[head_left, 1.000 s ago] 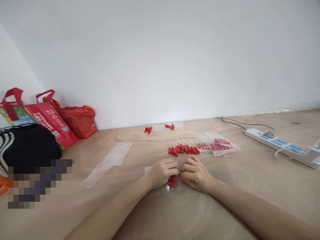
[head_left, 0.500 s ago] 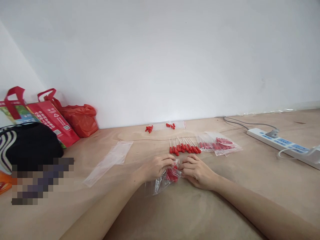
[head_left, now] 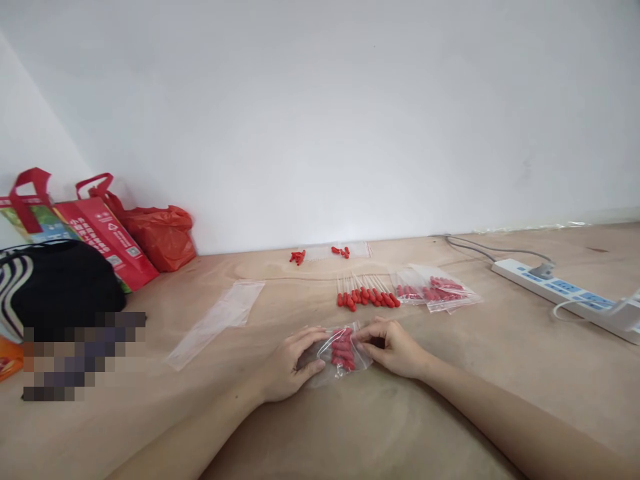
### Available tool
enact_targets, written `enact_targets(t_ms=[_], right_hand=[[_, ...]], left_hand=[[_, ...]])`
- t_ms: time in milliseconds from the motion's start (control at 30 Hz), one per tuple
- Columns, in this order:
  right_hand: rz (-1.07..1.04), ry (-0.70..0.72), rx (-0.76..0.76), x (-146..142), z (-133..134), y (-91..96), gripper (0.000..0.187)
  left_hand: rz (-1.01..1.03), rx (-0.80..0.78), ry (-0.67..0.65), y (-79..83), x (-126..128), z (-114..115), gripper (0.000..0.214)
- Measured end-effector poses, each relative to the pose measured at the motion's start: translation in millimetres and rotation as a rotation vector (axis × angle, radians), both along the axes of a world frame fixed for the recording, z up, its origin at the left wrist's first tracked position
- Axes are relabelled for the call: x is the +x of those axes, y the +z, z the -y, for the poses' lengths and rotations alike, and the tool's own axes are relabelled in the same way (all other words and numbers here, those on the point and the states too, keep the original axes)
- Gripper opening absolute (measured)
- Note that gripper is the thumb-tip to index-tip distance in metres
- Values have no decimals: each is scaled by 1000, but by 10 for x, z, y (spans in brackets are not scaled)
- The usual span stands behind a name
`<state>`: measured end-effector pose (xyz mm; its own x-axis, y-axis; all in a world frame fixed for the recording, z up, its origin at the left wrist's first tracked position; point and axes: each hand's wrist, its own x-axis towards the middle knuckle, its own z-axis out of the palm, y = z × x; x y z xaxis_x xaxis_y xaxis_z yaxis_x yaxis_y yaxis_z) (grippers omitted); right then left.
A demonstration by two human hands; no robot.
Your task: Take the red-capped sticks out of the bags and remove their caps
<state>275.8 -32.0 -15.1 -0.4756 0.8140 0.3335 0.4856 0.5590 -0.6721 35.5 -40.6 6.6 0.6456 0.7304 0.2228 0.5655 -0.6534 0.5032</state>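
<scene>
**Left hand and right hand gripped a small clear bag between them**

Both hands lay low on the wooden table, forearms stretched forward from the near edge. The left hand pinched the left end of the small clear bag, thumb under and fingers curled over the top. The right hand pinched the opposite end with thumb and fingertips. Stretched between the two grips, the bag rested on the table and held a short stack of red-tipped pieces at its middle.

Just beyond the hands lay a row of red-tipped sticks, red ends toward the person and pale stems pointing at the wall. To the right of that row, and touching it, sat a few filled bags overlapping one another. Farther back, close to the white wall, two little clusters of loose red pieces lay beside another flat clear sheet.

An empty clear bag lay flat to the left, well apart from the hands. At the far left a black bag sat in front of a red shopping bag and a red plastic bag, both against the wall. A blurred patch hid whatever lay before the black bag. On the right a white power strip ran along the table with plugs in it, its grey cable curving back toward the wall.
</scene>
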Motion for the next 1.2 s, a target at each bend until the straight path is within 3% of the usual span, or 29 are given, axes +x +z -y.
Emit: enact_targets(t_ms=[333,533,700,900,1067,1200], right_hand=[[54,10,-36,-8,-40,-22,58],[82,103,-42,-26,4,88,37],[150,26,19,-68,26,102,41],[223,-58,108,-173,127,119,21],[217,-93,-8,-190,120,134,23],[289,-109,16,-182,144,190,27]], left_hand=[[50,25,86,-60,60,-27,29],[56,27,86,-88,64,-39,28],[65,31,108,-99,66,-48,27],[75,22,92,-78,61,-56,24],[82,26,80,-85,53,-60,22],[75,22,65,-83,53,-59,20]])
